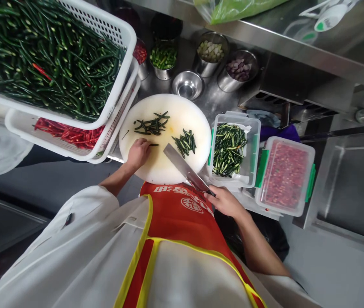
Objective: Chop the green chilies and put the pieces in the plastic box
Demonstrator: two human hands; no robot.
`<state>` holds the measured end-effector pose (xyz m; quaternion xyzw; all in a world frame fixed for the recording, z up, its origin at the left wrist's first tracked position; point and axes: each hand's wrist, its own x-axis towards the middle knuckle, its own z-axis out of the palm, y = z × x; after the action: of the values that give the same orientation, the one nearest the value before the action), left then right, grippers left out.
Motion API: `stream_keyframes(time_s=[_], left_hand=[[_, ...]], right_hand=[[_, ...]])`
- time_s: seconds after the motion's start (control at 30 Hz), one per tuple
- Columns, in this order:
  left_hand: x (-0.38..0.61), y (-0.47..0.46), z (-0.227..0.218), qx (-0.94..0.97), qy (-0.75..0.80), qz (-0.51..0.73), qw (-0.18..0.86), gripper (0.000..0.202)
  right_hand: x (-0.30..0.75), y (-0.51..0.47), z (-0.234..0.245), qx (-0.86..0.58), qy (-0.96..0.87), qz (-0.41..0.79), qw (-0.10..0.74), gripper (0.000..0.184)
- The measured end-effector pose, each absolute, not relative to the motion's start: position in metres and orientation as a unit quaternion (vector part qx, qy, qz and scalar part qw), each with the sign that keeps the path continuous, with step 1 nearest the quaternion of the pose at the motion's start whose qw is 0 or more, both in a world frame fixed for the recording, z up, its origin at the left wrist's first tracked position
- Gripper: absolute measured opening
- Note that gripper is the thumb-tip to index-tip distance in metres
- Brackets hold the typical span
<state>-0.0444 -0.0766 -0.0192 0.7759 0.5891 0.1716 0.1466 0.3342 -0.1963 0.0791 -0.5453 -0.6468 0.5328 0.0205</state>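
On the round white cutting board (pixel 156 167), my left hand (pixel 139 152) is closed on a dark green chili pepper (pixel 154 145), whose end sticks out past the fingertips. My right hand (pixel 225 201) grips the handle of a kitchen knife (pixel 185 167); its broad blade lies slanted over the board, its tip a little right of that pepper. Whole green chilies (pixel 152 125) lie in a loose pile just beyond my left hand. A smaller heap of cut green chilies (pixel 186 142) rests on the board's right side, near the blade.
At left, a white basket (pixel 130 42) of green chilies sits above another holding red chilies (pixel 73 133). A clear box (pixel 252 141) of cut chilies and a lidded box (pixel 286 175) stand right. Behind are a steel bowl (pixel 187 84) and several filled steel pots (pixel 230 83), under a shelf (pixel 265 38).
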Motion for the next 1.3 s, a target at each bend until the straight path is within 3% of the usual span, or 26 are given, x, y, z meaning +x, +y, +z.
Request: stream_keyframes(time_s=[0.3, 0.6, 0.83, 0.97, 1.17, 1.3], left_hand=[[0.007, -0.097, -0.029, 0.876, 0.372, 0.204, 0.228, 0.027], [0.012, -0.086, -0.031, 0.885, 0.333, 0.208, 0.25, 0.029], [0.011, -0.082, -0.035, 0.892, 0.318, 0.211, 0.242, 0.03], [0.01, -0.081, -0.03, 0.895, 0.308, 0.211, 0.246, 0.029], [-0.015, -0.053, -0.024, 0.825, 0.482, 0.242, 0.169, 0.03], [-0.033, -0.02, -0.02, 0.79, 0.568, 0.189, 0.128, 0.028]], right_hand=[[0.319, -0.195, 0.087, -0.601, -0.602, 0.526, 0.01, 0.027], [0.331, -0.187, 0.115, -0.578, -0.593, 0.56, -0.032, 0.022], [0.29, -0.164, 0.081, -0.569, -0.644, 0.511, 0.005, 0.021], [0.278, -0.154, 0.068, -0.587, -0.603, 0.54, 0.011, 0.021], [0.31, -0.175, 0.077, -0.604, -0.538, 0.586, 0.046, 0.026], [0.322, -0.189, 0.085, -0.554, -0.616, 0.56, 0.023, 0.025]])
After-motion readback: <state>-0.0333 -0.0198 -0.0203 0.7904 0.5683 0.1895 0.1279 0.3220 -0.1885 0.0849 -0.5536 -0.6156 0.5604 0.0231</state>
